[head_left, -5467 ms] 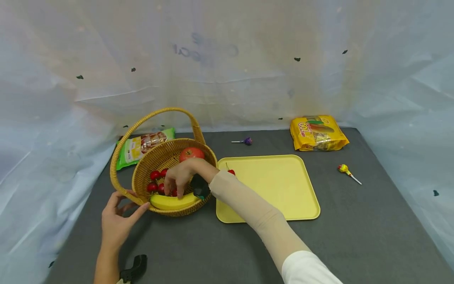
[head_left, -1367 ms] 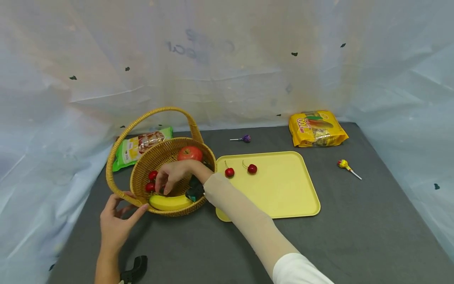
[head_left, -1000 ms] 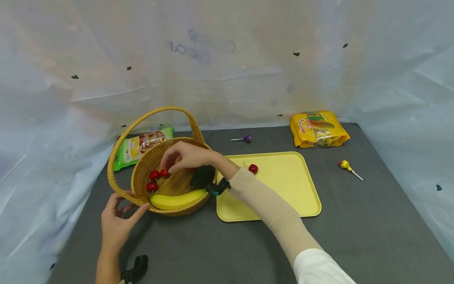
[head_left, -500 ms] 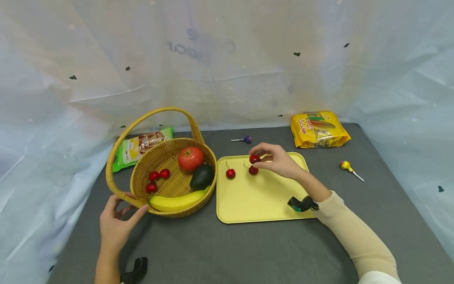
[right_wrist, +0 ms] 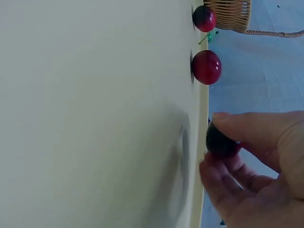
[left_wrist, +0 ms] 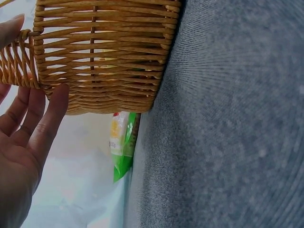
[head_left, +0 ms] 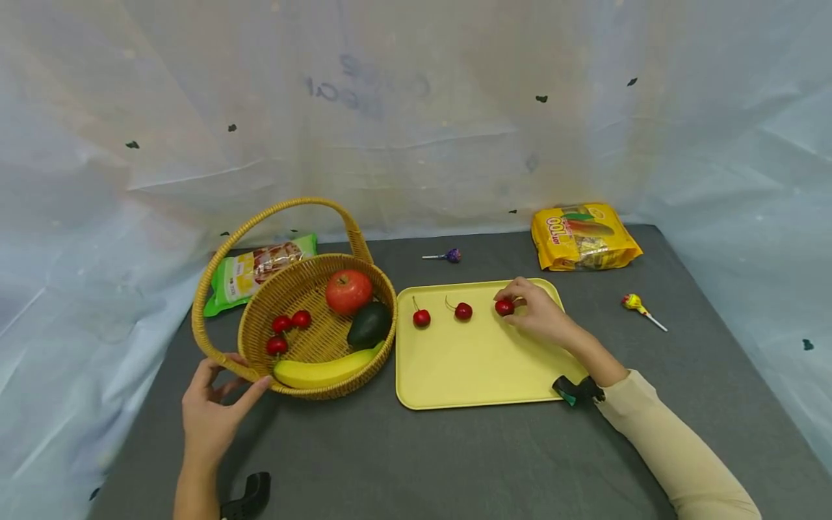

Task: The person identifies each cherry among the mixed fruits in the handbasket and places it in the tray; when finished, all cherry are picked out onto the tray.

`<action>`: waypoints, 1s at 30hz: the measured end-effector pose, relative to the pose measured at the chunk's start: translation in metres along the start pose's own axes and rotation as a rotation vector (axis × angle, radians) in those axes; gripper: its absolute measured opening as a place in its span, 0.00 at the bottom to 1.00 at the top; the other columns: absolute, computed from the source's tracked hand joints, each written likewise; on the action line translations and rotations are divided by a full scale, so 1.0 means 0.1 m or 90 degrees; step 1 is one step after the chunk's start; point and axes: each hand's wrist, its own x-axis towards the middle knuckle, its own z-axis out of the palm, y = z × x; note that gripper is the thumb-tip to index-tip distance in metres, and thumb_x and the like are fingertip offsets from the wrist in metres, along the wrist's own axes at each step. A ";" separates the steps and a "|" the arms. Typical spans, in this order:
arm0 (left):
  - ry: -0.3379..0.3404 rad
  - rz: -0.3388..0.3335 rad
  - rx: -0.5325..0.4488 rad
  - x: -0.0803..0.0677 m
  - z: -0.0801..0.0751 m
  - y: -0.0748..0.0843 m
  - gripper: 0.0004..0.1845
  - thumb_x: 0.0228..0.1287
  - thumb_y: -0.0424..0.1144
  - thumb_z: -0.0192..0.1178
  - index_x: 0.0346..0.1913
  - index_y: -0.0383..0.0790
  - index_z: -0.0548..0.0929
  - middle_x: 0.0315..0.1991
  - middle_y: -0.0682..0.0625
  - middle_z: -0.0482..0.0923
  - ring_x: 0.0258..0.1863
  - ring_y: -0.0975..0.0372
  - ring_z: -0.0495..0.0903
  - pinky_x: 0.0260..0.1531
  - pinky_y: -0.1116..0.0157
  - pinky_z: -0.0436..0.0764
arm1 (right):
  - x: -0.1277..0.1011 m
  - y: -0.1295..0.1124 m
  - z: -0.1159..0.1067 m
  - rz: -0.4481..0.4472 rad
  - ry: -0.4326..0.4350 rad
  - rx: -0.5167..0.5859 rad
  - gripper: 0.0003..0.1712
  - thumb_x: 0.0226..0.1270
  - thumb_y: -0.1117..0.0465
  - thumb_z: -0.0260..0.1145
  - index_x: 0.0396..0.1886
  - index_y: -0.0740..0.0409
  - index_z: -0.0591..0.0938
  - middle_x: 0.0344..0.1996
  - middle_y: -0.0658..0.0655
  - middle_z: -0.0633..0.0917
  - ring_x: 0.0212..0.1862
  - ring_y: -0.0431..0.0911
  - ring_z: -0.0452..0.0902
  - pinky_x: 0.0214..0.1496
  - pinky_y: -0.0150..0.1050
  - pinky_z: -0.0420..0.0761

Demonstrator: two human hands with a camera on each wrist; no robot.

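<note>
My left hand [head_left: 211, 412] grips the wicker basket [head_left: 318, 263] at the base of its handle, thumb on the near rim. Inside the basket lie several fruits: a red apple-like fruit [head_left: 349, 292], an avocado [head_left: 370, 326], a banana [head_left: 325, 370] and three cherries [head_left: 282, 323]. Over the right part of the yellow tray [head_left: 481, 375], my right hand [head_left: 536, 312] pinches a cherry [head_left: 504, 308] between thumb and fingers. In the right wrist view that cherry [right_wrist: 221, 141] appears just off the tray surface. Two stemmed cherries, one left [head_left: 422, 318] and one middle [head_left: 463, 312], rest on the tray.
Behind the basket leans a green snack bag [head_left: 266, 269]. A purple lollipop [head_left: 448, 256] lies beyond the tray. At the back right stands a yellow candy bag [head_left: 585, 237], with a yellow lollipop [head_left: 640, 309] in front of it. A pale plastic sheet [head_left: 416, 144] hangs behind the table.
My right hand has taken a cherry out of the basket and carried it right, over the tray. A second cherry has appeared on the tray since the oldest frame. My left hand stays put.
</note>
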 end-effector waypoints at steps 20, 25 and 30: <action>-0.001 0.004 0.003 0.01 0.00 -0.01 0.26 0.45 0.16 0.73 0.49 0.25 0.76 0.47 0.39 0.77 0.47 0.65 0.78 0.38 0.78 0.82 | 0.01 0.07 0.01 0.023 -0.024 -0.011 0.18 0.55 0.73 0.75 0.47 0.67 0.83 0.42 0.60 0.79 0.41 0.52 0.73 0.44 0.44 0.74; 0.000 0.003 0.004 0.00 0.00 -0.01 0.26 0.45 0.16 0.73 0.49 0.25 0.76 0.47 0.39 0.77 0.47 0.64 0.78 0.38 0.78 0.82 | 0.00 0.05 0.00 0.027 -0.031 -0.004 0.19 0.56 0.72 0.75 0.48 0.67 0.83 0.43 0.59 0.79 0.42 0.52 0.72 0.44 0.44 0.73; 0.001 0.001 0.003 0.00 -0.01 -0.02 0.26 0.45 0.16 0.73 0.49 0.25 0.76 0.47 0.40 0.77 0.47 0.65 0.78 0.38 0.78 0.82 | 0.00 0.05 0.00 0.027 -0.030 0.002 0.20 0.57 0.71 0.75 0.50 0.67 0.82 0.43 0.60 0.79 0.42 0.52 0.72 0.42 0.42 0.73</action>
